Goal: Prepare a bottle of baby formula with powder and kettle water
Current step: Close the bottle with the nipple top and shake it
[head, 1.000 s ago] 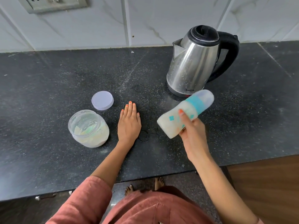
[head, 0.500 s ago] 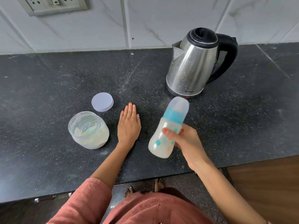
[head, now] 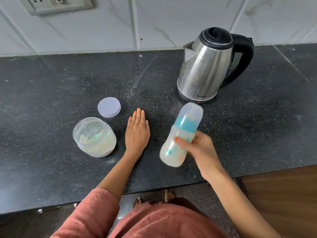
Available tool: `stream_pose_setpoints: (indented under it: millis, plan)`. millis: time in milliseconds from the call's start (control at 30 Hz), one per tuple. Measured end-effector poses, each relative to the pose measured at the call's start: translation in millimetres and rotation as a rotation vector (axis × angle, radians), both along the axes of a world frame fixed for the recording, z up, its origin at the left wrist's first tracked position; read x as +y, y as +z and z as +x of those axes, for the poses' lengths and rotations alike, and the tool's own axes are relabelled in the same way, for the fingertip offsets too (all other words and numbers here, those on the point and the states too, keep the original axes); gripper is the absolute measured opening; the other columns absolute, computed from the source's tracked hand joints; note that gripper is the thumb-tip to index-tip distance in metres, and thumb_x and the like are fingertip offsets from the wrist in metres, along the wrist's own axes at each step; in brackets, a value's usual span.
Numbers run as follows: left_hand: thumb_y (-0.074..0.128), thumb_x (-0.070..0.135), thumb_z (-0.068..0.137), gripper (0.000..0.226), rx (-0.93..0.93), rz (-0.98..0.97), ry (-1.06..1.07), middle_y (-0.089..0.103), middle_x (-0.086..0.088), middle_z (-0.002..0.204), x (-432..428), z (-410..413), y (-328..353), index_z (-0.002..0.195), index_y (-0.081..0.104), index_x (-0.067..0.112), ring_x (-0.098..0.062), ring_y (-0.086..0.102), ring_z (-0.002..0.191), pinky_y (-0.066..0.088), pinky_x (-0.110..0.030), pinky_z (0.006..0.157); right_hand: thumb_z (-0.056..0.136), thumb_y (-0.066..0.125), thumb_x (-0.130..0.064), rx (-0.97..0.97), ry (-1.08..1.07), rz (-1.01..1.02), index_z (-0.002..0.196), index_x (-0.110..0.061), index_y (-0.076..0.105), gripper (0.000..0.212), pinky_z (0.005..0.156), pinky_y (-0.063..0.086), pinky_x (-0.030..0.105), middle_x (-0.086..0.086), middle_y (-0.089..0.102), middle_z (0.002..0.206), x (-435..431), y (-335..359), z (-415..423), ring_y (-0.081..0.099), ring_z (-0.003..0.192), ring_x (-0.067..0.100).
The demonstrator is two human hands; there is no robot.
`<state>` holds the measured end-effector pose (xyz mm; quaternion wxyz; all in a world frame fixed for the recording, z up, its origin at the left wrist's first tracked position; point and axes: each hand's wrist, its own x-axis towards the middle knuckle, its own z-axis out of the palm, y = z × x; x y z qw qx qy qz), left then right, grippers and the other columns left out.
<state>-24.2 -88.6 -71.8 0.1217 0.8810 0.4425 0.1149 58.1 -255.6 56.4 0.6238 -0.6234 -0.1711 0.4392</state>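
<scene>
Small print low on the steel kettle (head: 204,73) looks like MILTON, bit blurry. Just in front of the kettle, the right hand (head: 200,150) has its fingers (head: 179,140) wrapped round the capped, milky baby bottle (head: 186,125), tilted above the dark surface (head: 51,91). The left hand (head: 137,133) lies flat with straight fingers, front-left of the kettle, between the bottle and the open powder jar (head: 96,138).

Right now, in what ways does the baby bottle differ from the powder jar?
The baby bottle is capped; the powder jar is open, its lid lying beside it on the counter. The right hand holds the bottle tilted above the counter; the jar stands upright on it. The bottle is tall and slim; the jar is short and wide. Both are translucent, with pale contents.
</scene>
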Motion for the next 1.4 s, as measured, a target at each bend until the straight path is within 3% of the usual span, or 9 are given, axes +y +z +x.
stream_pose_setpoints:
  millis: [167,367,467,567,767,1000,1100,1200,1400]
  plan:
    - [0.027,0.02,0.1,0.047,-0.005,0.003,-0.002,0.022,-0.013,0.152,0.2,-0.8,-1.3,0.143,0.023,0.003,-0.025,0.019,0.142,0.011,-0.036,0.115,0.081,0.06,-0.016,0.272,-0.388,0.252,0.096,-0.019,0.061,0.016,0.075,0.056,0.024,-0.006,0.069,0.092,16.5,2.8,13.4,0.067,0.082,0.004]
    - [0.027,0.021,0.1,0.047,-0.006,0.0,0.0,0.021,-0.012,0.153,0.2,-0.2,0.1,0.144,0.022,0.004,-0.024,0.017,0.142,0.009,-0.035,0.115,0.062,0.075,-0.01,-0.069,0.105,-0.068,0.084,-0.017,0.067,0.025,0.074,0.054,0.027,-0.004,0.072,0.078,-0.7,-0.9,-6.2,0.066,0.078,0.012]
    - [0.027,0.021,0.1,0.047,-0.012,0.004,-0.001,0.02,-0.013,0.153,-0.3,-0.7,0.8,0.144,0.021,0.003,-0.024,0.017,0.142,0.009,-0.035,0.115,0.062,0.07,-0.021,0.123,-0.141,0.114,0.09,-0.016,0.065,0.029,0.075,0.055,0.029,-0.003,0.071,0.085,7.1,3.0,6.1,0.066,0.083,0.012]
    - [0.026,0.021,0.1,0.047,-0.01,0.005,-0.003,0.02,-0.013,0.153,-1.0,-0.5,1.3,0.144,0.021,0.003,-0.024,0.017,0.142,0.009,-0.035,0.115,0.08,0.06,-0.018,0.285,-0.373,0.256,0.097,-0.019,0.061,0.018,0.076,0.055,0.025,-0.006,0.069,0.093,17.3,4.0,10.6,0.066,0.085,0.006]
    - [0.026,0.022,0.1,0.048,-0.004,-0.003,-0.002,0.019,-0.012,0.153,0.4,-0.9,0.1,0.144,0.02,0.004,-0.024,0.016,0.142,0.008,-0.034,0.115,0.063,0.075,-0.011,-0.054,0.111,-0.086,0.083,-0.019,0.067,0.022,0.07,0.054,0.021,-0.008,0.072,0.073,-1.1,-5.4,-8.9,0.066,0.076,0.007]
    - [0.025,0.021,0.101,0.047,-0.007,0.0,-0.002,0.019,-0.011,0.153,-0.3,-0.9,-0.1,0.144,0.02,0.004,-0.023,0.015,0.142,0.008,-0.034,0.116,0.077,0.062,-0.019,0.243,-0.343,0.21,0.096,-0.021,0.061,0.02,0.08,0.055,0.028,-0.005,0.069,0.094,16.1,1.3,11.8,0.066,0.085,0.006]
    - [0.028,0.02,0.1,0.047,-0.018,-0.001,-0.004,0.022,-0.013,0.152,1.0,-0.9,-1.3,0.143,0.023,0.003,-0.025,0.019,0.142,0.01,-0.036,0.115,0.066,0.07,-0.02,0.06,-0.058,0.002,0.089,-0.018,0.064,0.024,0.082,0.053,0.036,-0.003,0.071,0.085,8.2,-3.0,-3.7,0.066,0.082,0.012]
    - [0.028,0.02,0.1,0.047,-0.016,-0.003,-0.004,0.023,-0.013,0.152,1.1,-0.3,-1.5,0.143,0.024,0.003,-0.025,0.019,0.141,0.011,-0.036,0.115,0.06,0.075,-0.014,-0.041,0.105,-0.071,0.085,-0.016,0.067,0.026,0.075,0.054,0.026,-0.005,0.072,0.075,1.3,-1.0,-4.6,0.066,0.076,0.008]
    - [0.027,0.021,0.1,0.047,-0.016,0.009,-0.006,0.021,-0.013,0.152,-0.1,-1.0,-1.3,0.144,0.022,0.003,-0.024,0.018,0.142,0.009,-0.035,0.115,0.081,0.06,-0.014,0.234,-0.357,0.221,0.095,-0.02,0.061,0.015,0.078,0.055,0.026,-0.006,0.068,0.091,20.7,5.3,13.8,0.067,0.08,0.003]
